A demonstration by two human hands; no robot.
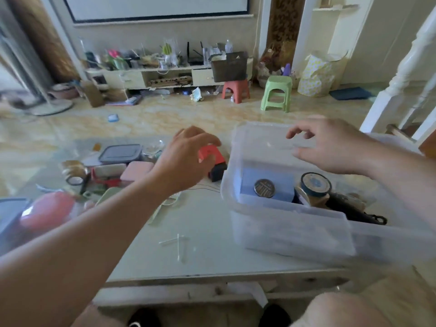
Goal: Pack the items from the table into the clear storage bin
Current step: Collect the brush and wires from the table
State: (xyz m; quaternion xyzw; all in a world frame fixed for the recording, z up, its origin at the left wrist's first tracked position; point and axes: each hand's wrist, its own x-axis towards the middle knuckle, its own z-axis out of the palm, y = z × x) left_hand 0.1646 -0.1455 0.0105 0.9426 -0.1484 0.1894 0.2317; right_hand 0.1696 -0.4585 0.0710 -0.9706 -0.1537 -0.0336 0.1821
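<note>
The clear storage bin [295, 234] stands on the right of the table. Inside it lie a blue box [280, 179], a round dark tin [264, 188], a tape roll [315, 184] and a black item [354, 208]. My right hand [330, 147] hovers over the bin's far side, fingers spread and holding nothing. Just left of the bin, my left hand [186, 159] curls around the top of a red and black block-shaped item [213, 159], whose black base rests on the table.
On the table's left lie a grey-lidded container [120, 153], a pink case [136, 171], tape rolls [75, 173], a blurred pink round object [47, 208], a green piece [111, 194] and a glass dish [153, 147]. Cotton swabs [177, 241] lie near the front edge.
</note>
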